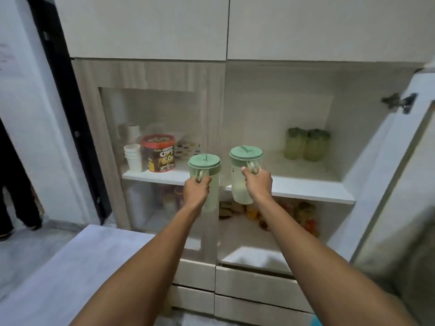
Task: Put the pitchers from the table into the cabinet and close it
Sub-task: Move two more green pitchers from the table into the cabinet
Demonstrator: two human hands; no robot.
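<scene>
Wrapping fingers (pixel 253 169) round pitcher (pixel 243 178) handles, both hands.

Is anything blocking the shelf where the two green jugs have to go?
Only for one. The right pitcher faces bare shelf; two green containers sit far back. The left pitcher faces the closed glass door.

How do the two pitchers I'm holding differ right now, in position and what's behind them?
The left-hand pitcher hangs lower, in front of the shut glass door; the right-hand pitcher sits higher, in front of the open compartment, over the shelf edge. The left hand covers most of its handle; the right hand leaves the loop's top showing. Both are upright, translucent, green-lidded.
</scene>
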